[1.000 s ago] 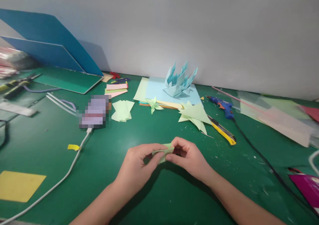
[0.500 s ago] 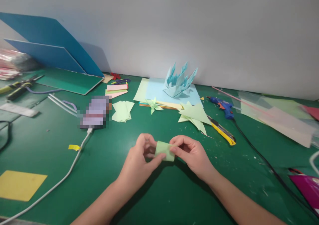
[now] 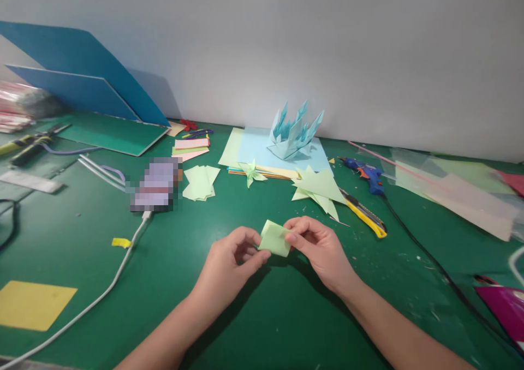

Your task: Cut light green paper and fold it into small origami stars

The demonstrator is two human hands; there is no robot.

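Observation:
A small folded piece of light green paper is held above the green tabletop, between both hands. My right hand pinches its right edge between thumb and fingers. At the lower left corner, my left hand has thumb and fingertips closed on the paper. Beyond the hands lie a stack of light green paper pieces, a folded green paper star flower and a pile of pointed green paper pieces. A light blue folded-paper model with upright points stands on pale sheets.
To the right are a yellow box cutter, a blue glue gun with a black cord, and plastic-covered sheets. At left are a blurred-out phone, its white cable, a yellow paper, pliers and a blue folder.
The folded green paper has risen slightly and tilted, its right side lower. My left thumb has slid from its front face toward the lower left corner.

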